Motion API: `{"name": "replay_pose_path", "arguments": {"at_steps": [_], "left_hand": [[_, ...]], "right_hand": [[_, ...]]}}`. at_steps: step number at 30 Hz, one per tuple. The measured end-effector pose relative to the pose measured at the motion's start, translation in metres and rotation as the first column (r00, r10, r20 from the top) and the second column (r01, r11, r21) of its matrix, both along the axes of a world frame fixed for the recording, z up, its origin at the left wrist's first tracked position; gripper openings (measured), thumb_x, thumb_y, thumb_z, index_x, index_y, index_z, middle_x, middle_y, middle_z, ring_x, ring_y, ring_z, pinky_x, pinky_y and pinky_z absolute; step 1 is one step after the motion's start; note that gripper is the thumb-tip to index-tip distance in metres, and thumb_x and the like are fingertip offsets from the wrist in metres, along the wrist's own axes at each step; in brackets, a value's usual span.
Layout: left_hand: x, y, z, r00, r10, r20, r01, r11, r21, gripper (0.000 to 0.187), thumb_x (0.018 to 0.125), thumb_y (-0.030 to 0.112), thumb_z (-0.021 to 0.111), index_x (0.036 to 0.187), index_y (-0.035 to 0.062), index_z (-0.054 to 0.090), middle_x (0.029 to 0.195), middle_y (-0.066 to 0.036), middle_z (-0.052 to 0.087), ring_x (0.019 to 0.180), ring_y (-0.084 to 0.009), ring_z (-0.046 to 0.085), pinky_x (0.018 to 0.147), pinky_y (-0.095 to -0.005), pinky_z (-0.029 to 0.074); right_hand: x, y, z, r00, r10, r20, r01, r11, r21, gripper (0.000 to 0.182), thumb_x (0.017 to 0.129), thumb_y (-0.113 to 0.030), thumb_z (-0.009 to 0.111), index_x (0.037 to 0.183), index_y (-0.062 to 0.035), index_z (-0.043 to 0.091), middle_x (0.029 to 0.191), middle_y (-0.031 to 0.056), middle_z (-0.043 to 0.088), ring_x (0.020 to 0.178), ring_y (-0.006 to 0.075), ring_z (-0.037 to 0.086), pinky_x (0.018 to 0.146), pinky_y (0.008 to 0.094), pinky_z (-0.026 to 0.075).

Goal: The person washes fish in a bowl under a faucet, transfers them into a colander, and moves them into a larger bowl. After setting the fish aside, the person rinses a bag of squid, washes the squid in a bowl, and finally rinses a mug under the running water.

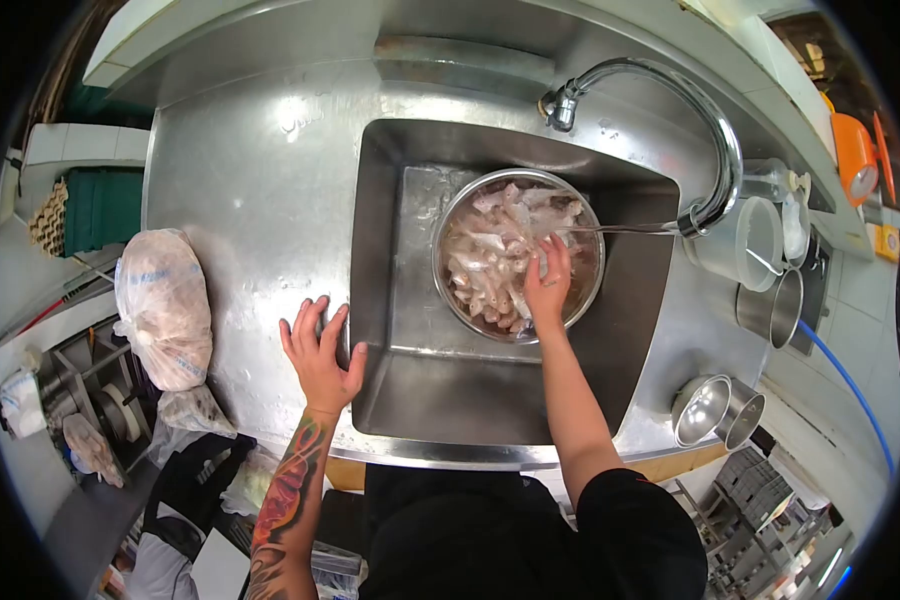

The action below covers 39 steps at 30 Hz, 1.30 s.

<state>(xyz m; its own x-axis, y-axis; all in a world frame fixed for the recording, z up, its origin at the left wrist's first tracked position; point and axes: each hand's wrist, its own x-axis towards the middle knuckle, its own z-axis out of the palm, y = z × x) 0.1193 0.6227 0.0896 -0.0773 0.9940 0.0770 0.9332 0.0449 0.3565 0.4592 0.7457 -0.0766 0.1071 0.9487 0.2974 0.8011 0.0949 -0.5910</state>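
Note:
A round metal bowl (pixel 443 285) stands in the sink, full of pale pinkish raw pieces (pixel 485 262) in water; their exact kind is hard to tell. Over the bowl's right half, my right hand (pixel 548 285) touches the pieces with fingers stretched out, gripping nothing visible. A stream of water (pixel 620 229) runs from the curved faucet (pixel 725 150) toward the bowl, just past my fingertips. My left hand (pixel 320 350) rests spread on the steel counter (pixel 260 200) by the sink's left edge, holding nothing.
The sink (pixel 450 395) has raised walls around the bowl. A filled plastic bag (pixel 165 310) lies at the counter's left end. To the right are a translucent tub (pixel 750 243), a metal pot (pixel 770 305) and small metal bowls (pixel 702 410). A blue hose (pixel 850 380) hangs beyond.

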Motion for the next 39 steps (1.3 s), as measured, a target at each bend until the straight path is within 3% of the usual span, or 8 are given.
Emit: {"name": "replay_pose_path", "arguments": {"at_steps": [2,4,13,22,29,34,37,39], "left_hand": [[-0.002,0.001,0.000,1.000,0.002,-0.008,-0.002,1.000,0.004,0.051,0.084,0.033,0.066,0.132,0.0164,0.057,0.142,-0.010,0.045,0.139,-0.0338,0.036,0.116,-0.0596,0.011],[-0.001,0.000,0.001,1.000,0.008,0.006,-0.007,1.000,-0.007,0.051,0.083,0.031,0.066,0.131,0.0164,0.058,0.143,-0.010,0.045,0.139,-0.0338,0.036,0.116,-0.0598,0.011],[0.000,-0.001,0.003,1.000,0.004,0.010,-0.004,1.000,-0.005,0.051,0.083,0.028,0.066,0.132,0.0154,0.057,0.143,-0.011,0.045,0.139,-0.0339,0.036,0.116,-0.0593,0.011],[0.001,0.000,0.005,0.999,0.031,0.038,-0.031,0.999,0.014,0.049,0.081,0.027,0.066,0.129,0.0162,0.060,0.141,-0.008,0.047,0.138,-0.0315,0.038,0.117,-0.0586,0.012],[0.002,-0.002,0.008,1.000,0.025,0.016,-0.025,1.000,0.018,0.050,0.082,0.025,0.066,0.131,0.0158,0.057,0.143,-0.010,0.045,0.139,-0.0329,0.036,0.116,-0.0588,0.012],[0.003,-0.002,0.009,0.999,0.039,0.030,-0.040,0.999,0.028,0.048,0.082,0.028,0.065,0.129,0.0165,0.059,0.142,-0.008,0.046,0.139,-0.0307,0.037,0.116,-0.0594,0.012],[0.004,-0.003,0.011,0.998,0.043,0.039,-0.044,0.998,0.044,0.048,0.082,0.028,0.065,0.129,0.0167,0.059,0.142,-0.007,0.046,0.139,-0.0305,0.036,0.116,-0.0594,0.012],[0.004,-0.005,0.012,0.998,0.041,0.041,-0.043,0.998,0.052,0.048,0.082,0.028,0.065,0.129,0.0167,0.059,0.142,-0.007,0.046,0.139,-0.0305,0.036,0.116,-0.0594,0.013]], "right_hand": [[-0.009,0.018,-0.007,0.941,-0.095,-0.326,0.074,0.994,-0.077,0.022,0.095,-0.013,0.061,0.113,-0.0008,0.063,0.115,0.0142,0.065,0.103,0.0308,0.063,0.091,0.0382,0.050],[-0.021,0.045,-0.011,0.467,-0.277,-0.840,0.129,0.961,-0.245,0.017,0.098,-0.015,0.060,0.108,-0.0010,0.063,0.100,0.0097,0.065,0.081,0.0174,0.065,0.068,0.0283,0.054],[-0.015,0.111,0.042,-0.070,-0.344,-0.936,-0.009,0.939,-0.344,0.048,0.101,-0.047,0.051,0.071,-0.0095,0.049,0.054,0.0004,0.044,0.034,0.0104,0.027,0.039,0.0270,0.028],[-0.003,0.074,0.138,0.322,-0.164,-0.932,-0.227,0.943,-0.244,0.021,0.103,-0.026,0.053,0.099,-0.0056,0.055,0.065,0.0030,0.054,0.042,0.0064,0.041,0.037,0.0200,0.030],[-0.021,0.130,0.179,0.124,-0.127,-0.984,-0.184,0.972,-0.148,0.033,0.105,-0.034,0.048,0.084,-0.0085,0.048,0.053,-0.0006,0.036,0.041,0.0066,0.028,0.039,0.0251,0.028],[-0.027,0.076,0.202,0.526,-0.042,-0.849,-0.051,0.995,-0.081,0.037,0.106,-0.035,0.045,0.082,-0.0072,0.047,0.054,0.0003,0.042,0.042,0.0078,0.037,0.041,0.0255,0.033],[-0.008,0.054,0.165,0.329,-0.189,-0.925,0.043,0.982,-0.185,0.035,0.106,-0.034,0.045,0.080,-0.0095,0.046,0.054,-0.0003,0.040,0.041,0.0087,0.034,0.041,0.0251,0.035],[-0.010,0.060,0.138,-0.118,-0.229,-0.966,-0.081,0.972,-0.220,0.030,0.105,-0.031,0.045,0.082,-0.0119,0.046,0.053,-0.0014,0.035,0.040,0.0094,0.029,0.042,0.0293,0.038]]}}
